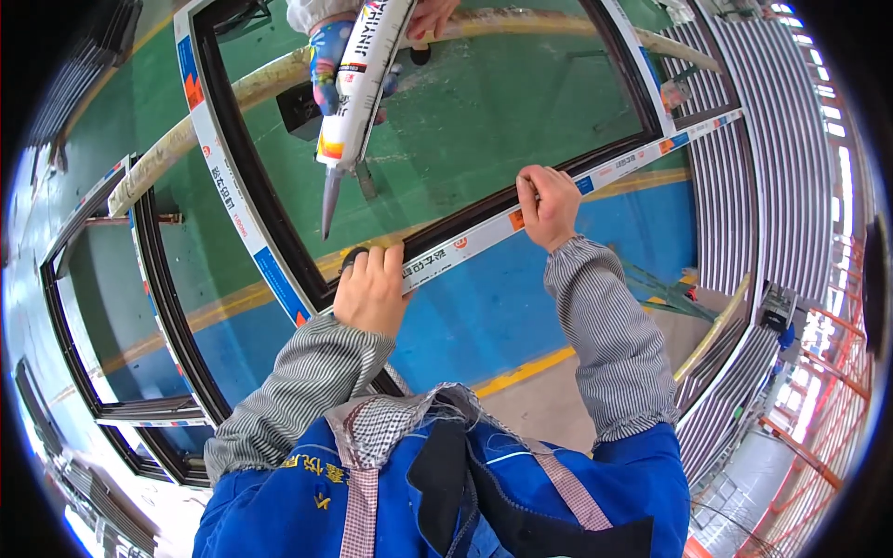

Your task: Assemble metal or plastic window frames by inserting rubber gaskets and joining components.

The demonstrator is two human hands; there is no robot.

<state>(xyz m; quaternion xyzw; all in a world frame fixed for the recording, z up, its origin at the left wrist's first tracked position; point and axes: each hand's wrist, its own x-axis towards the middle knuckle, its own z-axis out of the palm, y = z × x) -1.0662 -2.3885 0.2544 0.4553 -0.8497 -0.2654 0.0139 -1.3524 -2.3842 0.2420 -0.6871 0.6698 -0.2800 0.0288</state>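
Co-worker's sealant gun [358,84] up top, 2nd frame [153,307] left, green/blue floor [484,316].

I observe grey-and-white striped sleeve covers [605,344] on both forearms. Below them: blue workwear [642,484] and a checked collar [391,418].

Both hands rest on the near rail of a dark window frame [279,232]: the left hand [370,290] grips its near-left corner, the right hand [549,205] pinches the rail's middle. Opposite, a co-worker's gloved hand [327,65] holds a sealant cartridge [358,84], nozzle down inside the frame.
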